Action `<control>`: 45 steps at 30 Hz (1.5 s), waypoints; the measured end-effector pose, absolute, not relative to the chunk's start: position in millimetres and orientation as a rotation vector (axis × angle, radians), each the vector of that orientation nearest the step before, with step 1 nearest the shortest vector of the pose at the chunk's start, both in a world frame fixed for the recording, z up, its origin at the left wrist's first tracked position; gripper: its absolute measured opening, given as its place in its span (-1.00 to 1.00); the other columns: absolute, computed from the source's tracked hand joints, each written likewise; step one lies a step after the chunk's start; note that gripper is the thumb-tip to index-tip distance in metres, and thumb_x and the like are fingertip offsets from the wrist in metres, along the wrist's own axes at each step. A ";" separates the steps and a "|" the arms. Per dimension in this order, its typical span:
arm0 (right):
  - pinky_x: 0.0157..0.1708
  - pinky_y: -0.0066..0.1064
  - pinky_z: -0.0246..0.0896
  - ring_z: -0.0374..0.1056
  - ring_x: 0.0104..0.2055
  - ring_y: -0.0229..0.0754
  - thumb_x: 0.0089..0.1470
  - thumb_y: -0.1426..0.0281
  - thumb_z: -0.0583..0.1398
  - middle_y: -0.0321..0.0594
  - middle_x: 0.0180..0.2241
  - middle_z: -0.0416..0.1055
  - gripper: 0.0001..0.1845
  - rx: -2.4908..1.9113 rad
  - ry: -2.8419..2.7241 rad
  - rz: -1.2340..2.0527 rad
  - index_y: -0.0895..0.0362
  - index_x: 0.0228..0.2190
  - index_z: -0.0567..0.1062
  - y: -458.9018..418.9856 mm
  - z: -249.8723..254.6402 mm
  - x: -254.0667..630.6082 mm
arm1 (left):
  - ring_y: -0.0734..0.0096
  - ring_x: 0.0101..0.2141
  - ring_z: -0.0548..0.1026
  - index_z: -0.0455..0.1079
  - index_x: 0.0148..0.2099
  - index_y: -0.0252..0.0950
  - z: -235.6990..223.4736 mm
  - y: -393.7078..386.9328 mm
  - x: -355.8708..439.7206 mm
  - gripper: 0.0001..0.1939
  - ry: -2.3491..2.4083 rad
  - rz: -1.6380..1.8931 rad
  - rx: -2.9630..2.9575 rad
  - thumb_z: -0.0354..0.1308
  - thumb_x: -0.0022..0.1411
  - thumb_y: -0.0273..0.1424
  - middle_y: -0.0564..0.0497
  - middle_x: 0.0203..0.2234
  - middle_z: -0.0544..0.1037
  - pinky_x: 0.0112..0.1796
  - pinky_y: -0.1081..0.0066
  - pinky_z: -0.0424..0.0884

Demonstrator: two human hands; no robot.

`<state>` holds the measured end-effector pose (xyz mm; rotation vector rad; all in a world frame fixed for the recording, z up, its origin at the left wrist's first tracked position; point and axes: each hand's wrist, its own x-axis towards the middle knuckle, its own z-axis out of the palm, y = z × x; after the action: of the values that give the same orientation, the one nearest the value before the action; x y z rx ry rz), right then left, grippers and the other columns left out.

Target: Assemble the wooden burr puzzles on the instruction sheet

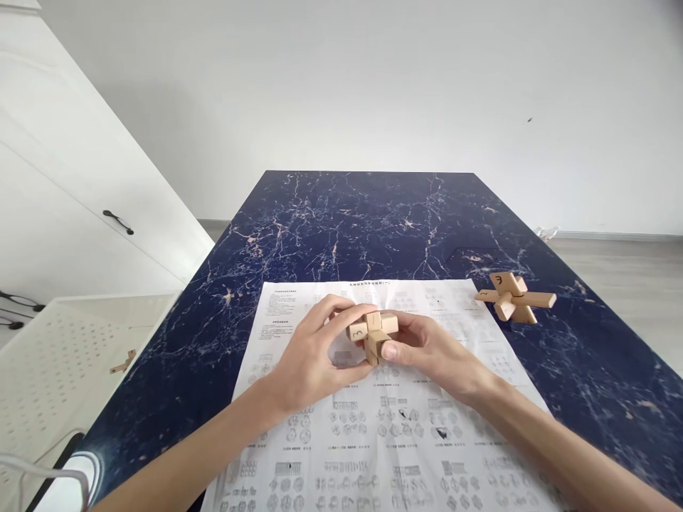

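Between both hands is a wooden burr puzzle of interlocking light-brown bars, with black numbers inked on some ends, a 3 among them. My left hand grips it from the left, fingers over the far side and thumb at the lower near side. From the right, my right hand pinches it, its thumb on a near bar end and its fingers partly hidden behind. Beneath the hands lies a large creased instruction sheet printed with small puzzle diagrams and text.
A second wooden burr puzzle sits at the right, by the sheet's upper right corner. The tabletop is dark blue with white veins. A white perforated surface with a small wooden piece lies left, below a white cabinet.
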<state>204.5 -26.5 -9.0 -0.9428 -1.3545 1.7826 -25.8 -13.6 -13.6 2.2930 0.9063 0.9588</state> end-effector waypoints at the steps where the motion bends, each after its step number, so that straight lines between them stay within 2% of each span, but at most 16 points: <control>1: 0.12 0.04 0.44 0.56 0.03 0.10 0.16 -0.02 0.43 -0.05 -0.05 0.64 -0.44 -0.935 -1.373 1.774 0.08 0.02 0.61 -26.7 -8.3 204.2 | 0.17 0.08 0.53 0.33 0.36 -0.02 -12.9 -13.4 -25.5 -0.29 0.908 0.969 2.279 0.48 0.25 -0.41 -0.04 0.12 0.47 0.07 0.17 0.57; 4: 0.09 0.03 0.44 0.55 0.03 0.11 0.29 -0.10 0.29 -0.03 -0.01 0.62 -0.43 -0.928 -1.475 1.658 0.07 0.08 0.56 -27.7 -7.2 203.9 | 0.19 0.04 0.57 0.35 0.33 -0.03 -7.6 -12.4 -23.9 -0.29 0.907 0.983 2.182 0.51 0.21 -0.42 0.00 0.08 0.55 0.06 0.18 0.57; 7: 0.11 0.00 0.40 0.51 0.08 0.09 0.42 -0.01 0.17 -0.05 0.06 0.58 -0.52 -1.046 -1.631 1.324 -0.01 0.18 0.44 -28.9 -8.4 204.7 | 0.19 0.00 0.61 0.38 0.29 -0.05 -1.0 -10.9 -22.6 -0.31 0.941 0.966 2.051 0.53 0.18 -0.42 0.02 0.04 0.61 0.04 0.17 0.57; 11: -0.12 -0.12 0.34 0.45 -0.13 0.02 0.47 0.16 0.13 -0.08 -0.13 0.54 -0.78 -1.107 -1.904 0.816 0.00 -0.04 0.47 -29.8 -10.6 207.6 | 0.14 -0.02 0.62 0.43 0.27 -0.06 2.0 -9.8 -22.5 -0.30 0.891 0.920 1.969 0.57 0.12 -0.33 -0.01 0.02 0.63 0.05 0.10 0.57; 13: -0.26 -0.18 0.26 0.37 -0.28 -0.05 0.47 0.17 0.10 -0.14 -0.27 0.48 -0.75 -1.093 -1.968 0.734 0.02 -0.20 0.46 -30.4 -10.1 208.2 | 0.15 -0.05 0.62 0.43 0.27 -0.07 1.6 -10.1 -22.9 -0.29 0.844 0.918 1.985 0.58 0.12 -0.31 -0.02 0.01 0.64 0.04 0.09 0.58; 16: -0.41 -0.25 0.09 0.19 -0.46 -0.16 0.49 0.08 0.02 -0.28 -0.48 0.30 -0.54 -1.131 -1.892 0.990 0.02 -0.43 0.32 -31.9 -8.6 206.0 | 0.19 -0.08 0.62 0.43 0.28 -0.08 1.1 -10.9 -24.2 -0.32 0.811 0.931 2.060 0.56 0.15 -0.35 -0.02 0.00 0.64 0.00 0.14 0.59; 18: -0.43 -0.28 0.05 0.12 -0.49 -0.20 0.50 0.00 -0.05 -0.32 -0.53 0.22 -0.43 -1.155 -1.786 1.260 0.02 -0.50 0.24 -32.5 -7.6 203.5 | 0.20 -0.08 0.62 0.42 0.29 -0.09 1.0 -11.0 -25.2 -0.31 0.804 0.938 2.106 0.55 0.17 -0.36 -0.02 0.01 0.63 -0.01 0.17 0.59; 22: -0.37 -0.27 0.10 0.15 -0.48 -0.20 0.46 -0.10 0.00 -0.32 -0.54 0.26 -0.37 -1.187 -1.675 1.412 0.04 -0.52 0.29 -31.5 -4.5 199.9 | 0.20 -0.03 0.61 0.39 0.33 -0.06 -0.8 -9.0 -25.0 -0.32 0.862 0.913 2.102 0.52 0.22 -0.32 -0.03 0.04 0.62 0.00 0.19 0.59; 26: -0.37 -0.28 0.17 0.19 -0.49 -0.22 0.36 -0.15 0.14 -0.31 -0.49 0.32 -0.41 -1.150 -1.252 1.592 0.06 -0.47 0.41 -27.6 -2.0 197.8 | 0.20 0.00 0.59 0.25 0.43 0.03 -5.2 -4.5 -23.7 -0.26 0.990 0.894 1.994 0.45 0.30 -0.20 -0.05 0.17 0.56 -0.01 0.18 0.59; 28: -0.43 -0.32 0.19 0.16 -0.51 -0.26 0.29 -0.15 0.23 -0.32 -0.42 0.34 -0.46 -1.083 -0.955 1.668 0.05 -0.39 0.45 -23.5 -2.8 199.6 | 0.23 -0.03 0.60 0.24 0.42 0.00 -6.7 -2.2 -23.7 -0.31 1.059 0.903 1.918 0.39 0.36 -0.16 -0.08 0.19 0.54 -0.03 0.18 0.60; 31: -0.51 -0.37 0.18 0.10 -0.51 -0.28 0.23 -0.08 0.33 -0.33 -0.37 0.34 -0.54 -1.013 -0.681 1.628 0.03 -0.34 0.43 -14.8 -6.6 208.8 | 0.24 -0.06 0.61 0.34 0.32 -0.08 -6.2 0.0 -24.2 -0.50 1.142 0.904 1.861 0.29 0.44 -0.13 -0.11 0.14 0.55 -0.09 0.21 0.61; 35: -0.57 -0.41 0.21 0.11 -0.51 -0.27 0.20 0.05 0.39 -0.33 -0.40 0.30 -0.63 -0.977 -0.541 1.496 0.01 -0.35 0.43 -9.1 -9.7 223.1 | 0.24 -0.14 0.63 0.45 0.17 -0.14 -3.5 0.3 -24.5 -0.67 1.171 0.897 1.910 0.24 0.47 -0.13 -0.09 -0.04 0.61 -0.23 0.28 0.62; 38: -0.54 -0.39 0.28 0.24 -0.44 -0.22 0.25 0.04 0.33 -0.26 -0.33 0.39 -0.69 -1.000 -0.567 1.505 0.00 -0.26 0.49 -23.0 -4.2 221.9 | 0.25 -0.17 0.64 0.48 0.11 -0.15 -3.2 0.8 -24.3 -0.71 1.176 0.896 1.940 0.22 0.48 -0.14 -0.07 -0.07 0.61 -0.28 0.31 0.60; 41: -0.51 -0.39 0.25 0.29 -0.38 -0.19 0.32 0.06 0.29 -0.25 -0.29 0.42 -0.69 -1.042 -0.738 1.686 0.01 -0.10 0.55 -55.3 5.2 214.2 | 0.24 -0.14 0.63 0.50 0.06 -0.17 -4.0 1.9 -24.4 -0.74 1.191 0.867 1.965 0.19 0.49 -0.15 -0.07 -0.04 0.62 -0.23 0.28 0.60; 45: -0.36 -0.32 0.29 0.28 -0.42 -0.19 0.42 0.03 0.21 -0.29 -0.43 0.40 -0.65 -1.178 -1.293 1.567 0.04 -0.22 0.53 -105.2 6.8 217.8 | 0.21 -0.12 0.62 0.52 0.00 -0.18 -4.4 2.9 -24.9 -0.77 1.168 0.815 2.024 0.15 0.50 -0.19 -0.07 -0.07 0.64 -0.20 0.24 0.59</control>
<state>217.8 -105.2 6.8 -1.1784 -1.2926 1.5675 -24.9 2.9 -4.4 2.0238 1.1681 0.8154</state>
